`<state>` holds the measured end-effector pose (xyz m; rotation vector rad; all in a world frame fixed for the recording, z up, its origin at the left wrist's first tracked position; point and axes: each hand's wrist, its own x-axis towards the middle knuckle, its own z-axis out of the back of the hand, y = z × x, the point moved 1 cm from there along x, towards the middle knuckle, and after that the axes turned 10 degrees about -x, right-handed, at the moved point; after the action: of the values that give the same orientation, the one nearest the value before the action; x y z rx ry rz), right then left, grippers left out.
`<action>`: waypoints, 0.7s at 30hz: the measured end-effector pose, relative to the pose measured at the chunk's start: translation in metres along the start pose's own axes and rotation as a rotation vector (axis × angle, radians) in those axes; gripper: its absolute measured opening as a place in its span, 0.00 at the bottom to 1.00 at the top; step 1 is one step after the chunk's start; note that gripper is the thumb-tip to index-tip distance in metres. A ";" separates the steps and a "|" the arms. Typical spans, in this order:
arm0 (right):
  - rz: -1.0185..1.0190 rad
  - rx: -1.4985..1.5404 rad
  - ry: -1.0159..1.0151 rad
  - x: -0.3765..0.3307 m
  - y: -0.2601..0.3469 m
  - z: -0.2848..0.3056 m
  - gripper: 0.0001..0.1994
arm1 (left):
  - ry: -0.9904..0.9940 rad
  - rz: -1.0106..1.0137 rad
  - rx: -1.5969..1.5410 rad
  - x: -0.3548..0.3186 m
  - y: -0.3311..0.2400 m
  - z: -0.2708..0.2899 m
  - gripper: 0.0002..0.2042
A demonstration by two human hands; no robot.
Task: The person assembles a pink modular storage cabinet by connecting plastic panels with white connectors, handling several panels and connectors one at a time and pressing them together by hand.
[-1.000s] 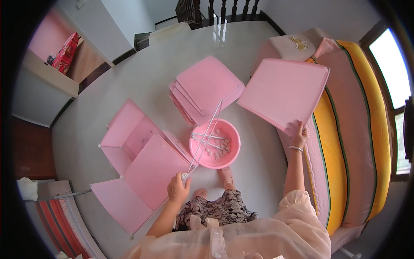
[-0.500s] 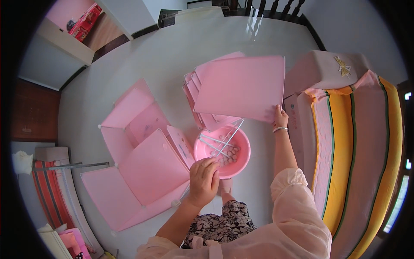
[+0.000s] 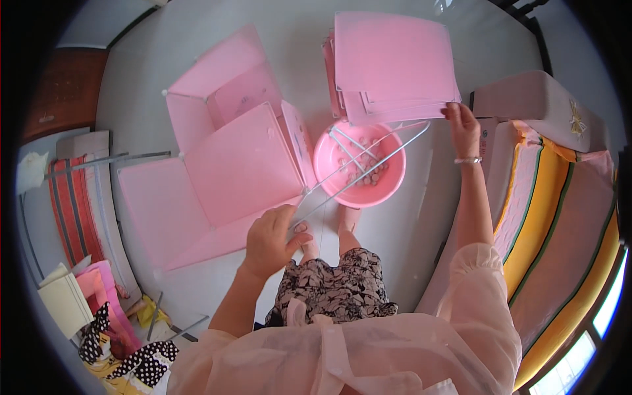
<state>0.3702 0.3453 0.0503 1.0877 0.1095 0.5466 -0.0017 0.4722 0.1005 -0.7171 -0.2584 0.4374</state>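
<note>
My left hand [image 3: 271, 242] is closed on one end of a thin white wire frame [image 3: 395, 150], which slants up and right across a pink basin [image 3: 365, 199]. Small round pale connectors [image 3: 375, 176] lie in the basin, and more thin rods cross above them. Past the basin, my right hand [image 3: 465, 130] pinches the near right corner of a pink panel [image 3: 395, 56] on top of a stack of similar panels. A partly assembled pink panel cube unit [image 3: 237, 168] stands to the left of the basin, with open compartments and white corner joints.
A folded striped mattress [image 3: 553, 197] and a beige padded block [image 3: 526, 99] line the right side. At left are a red striped cushion [image 3: 76, 204], a metal rod rack [image 3: 125, 158] and a heap of clothes [image 3: 125, 342]. My feet stand behind the basin on pale tiles.
The panel in my right hand has come down onto the stack. My left hand has drawn back left with the wire frame, which now stretches out from it. The view has shifted downward.
</note>
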 end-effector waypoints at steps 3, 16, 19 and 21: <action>0.872 -0.573 0.148 -0.062 0.106 -0.042 0.12 | 0.104 0.083 0.035 -0.012 0.031 0.002 0.14; 1.063 -0.443 0.834 -0.182 0.098 -0.084 0.04 | 0.125 -0.308 0.174 -0.033 0.042 -0.017 0.13; 1.012 -0.383 0.816 -0.178 0.093 -0.084 0.03 | 0.114 -0.322 0.122 -0.028 0.043 -0.021 0.13; 0.981 -0.404 0.879 -0.177 0.093 -0.082 0.02 | 0.111 -0.329 0.093 -0.027 0.045 -0.023 0.14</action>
<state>0.1548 0.3607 0.0604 0.3737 0.2167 1.8280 -0.0298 0.4766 0.0506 -0.5921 -0.2449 0.0958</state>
